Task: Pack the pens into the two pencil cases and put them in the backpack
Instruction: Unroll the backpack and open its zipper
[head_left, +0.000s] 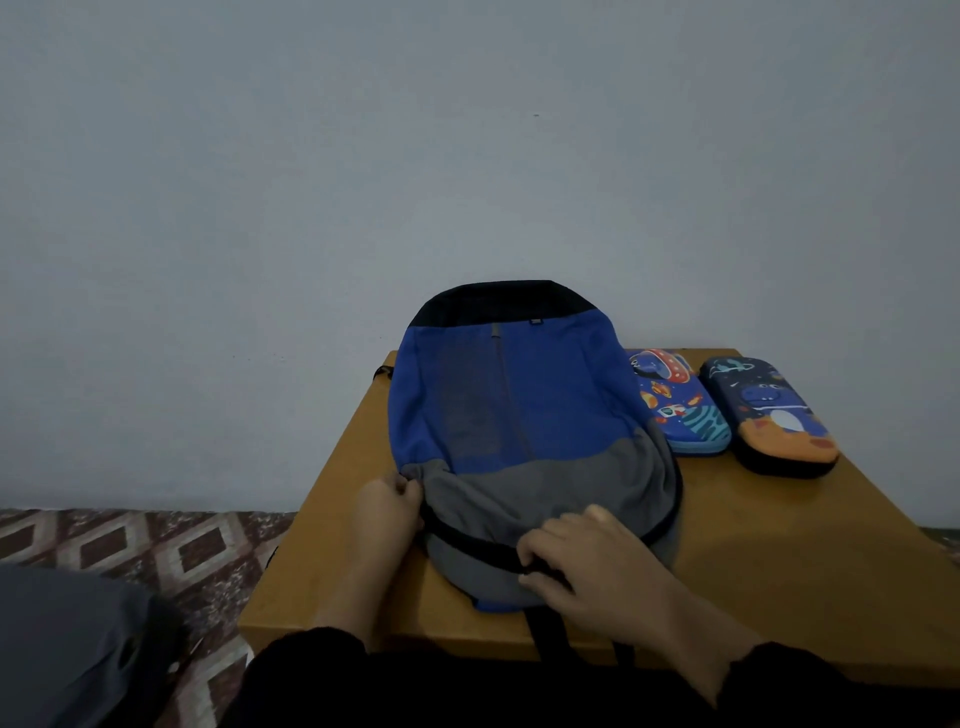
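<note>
Grey wall, wooden desk (779, 545). Backpack (519, 415) flat at centre; two pencil cases (675, 400) closed beside it. Left hand (387, 506) pinches fabric; right hand (587, 558) fingers curl at zipper. Advice: hold fabric taut, pull along the track. Pens unseen.

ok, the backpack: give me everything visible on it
The backpack lies flat on the wooden table, top end toward the wall. It looks like soft fabric: black top band, blue middle with a vertical zip line, grey lower part crossed by a dark curved zipper. Black straps hang over the near table edge. The left hand pinches its grey fabric at the left edge; the right hand has its fingertips at the zipper. The space-print pencil case lies against its right side.
</note>
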